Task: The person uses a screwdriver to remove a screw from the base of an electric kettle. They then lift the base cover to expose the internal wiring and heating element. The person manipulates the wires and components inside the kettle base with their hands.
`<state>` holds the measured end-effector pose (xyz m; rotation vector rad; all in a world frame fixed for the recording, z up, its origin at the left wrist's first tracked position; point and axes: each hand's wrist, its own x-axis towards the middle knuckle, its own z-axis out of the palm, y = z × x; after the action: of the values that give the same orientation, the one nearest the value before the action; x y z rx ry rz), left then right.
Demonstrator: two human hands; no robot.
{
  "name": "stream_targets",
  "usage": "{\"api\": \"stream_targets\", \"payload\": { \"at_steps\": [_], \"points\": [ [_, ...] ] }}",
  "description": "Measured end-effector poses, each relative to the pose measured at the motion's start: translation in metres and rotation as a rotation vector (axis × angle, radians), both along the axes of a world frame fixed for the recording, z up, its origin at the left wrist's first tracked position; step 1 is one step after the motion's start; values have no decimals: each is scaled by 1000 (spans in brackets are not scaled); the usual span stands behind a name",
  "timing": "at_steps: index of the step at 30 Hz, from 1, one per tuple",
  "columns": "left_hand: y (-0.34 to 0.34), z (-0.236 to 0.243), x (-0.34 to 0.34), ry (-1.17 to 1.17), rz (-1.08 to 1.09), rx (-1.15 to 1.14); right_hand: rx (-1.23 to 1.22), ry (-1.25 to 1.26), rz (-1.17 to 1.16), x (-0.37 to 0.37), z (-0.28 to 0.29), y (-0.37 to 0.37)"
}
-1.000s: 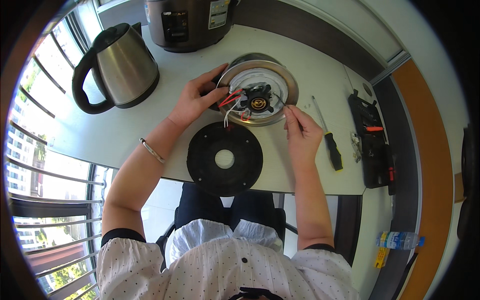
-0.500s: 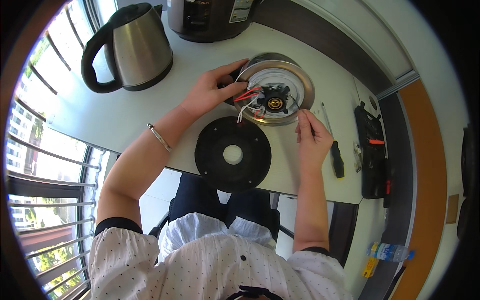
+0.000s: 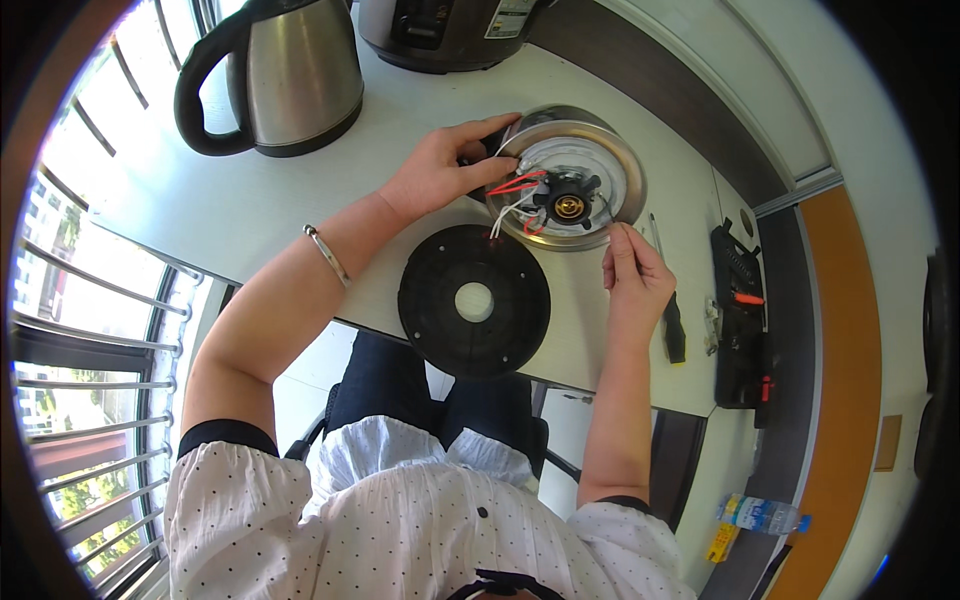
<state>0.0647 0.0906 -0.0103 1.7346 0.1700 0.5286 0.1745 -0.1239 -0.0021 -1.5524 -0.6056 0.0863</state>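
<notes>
A metal kettle body lies with its underside facing me, exposing a black round connector with a brass-coloured centre. Red wires and white wires run beside the connector, the white ones down to a black round base cover with a central hole. My left hand grips the kettle's left side, thumb on the rim, near its dark handle. At the lower right rim, my right hand pinches a thin dark rod whose far end reaches beside the connector. Its exact kind is unclear.
A screwdriver with a black and yellow handle lies right of my right hand. Beyond it are small metal parts and a black tool case. An upright steel kettle and a dark appliance stand at the back left.
The view has shifted slightly, so the bench items sit a little differently in the picture. Both hands keep their places at the kettle body, with the thin rod still in my right fingers.
</notes>
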Motion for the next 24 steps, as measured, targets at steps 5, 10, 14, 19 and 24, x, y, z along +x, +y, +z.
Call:
{"api": "stream_targets", "payload": {
  "at_steps": [5, 10, 14, 19, 24],
  "points": [
    [0, 1, 1, 7, 14, 28, 12, -34, 9, 2, -3, -1],
    [3, -9, 5, -84, 54, 48, -10, -42, 13, 3, -3, 0],
    [2, -4, 3, -18, 12, 50, -1, -57, 21, 5, -4, -2],
    [2, -4, 3, -32, 16, 53, -9, -47, 17, 4, -4, -1],
    [3, -5, 3, -35, 21, 63, -10, -56, 12, 4, -4, 0]
  ]
}}
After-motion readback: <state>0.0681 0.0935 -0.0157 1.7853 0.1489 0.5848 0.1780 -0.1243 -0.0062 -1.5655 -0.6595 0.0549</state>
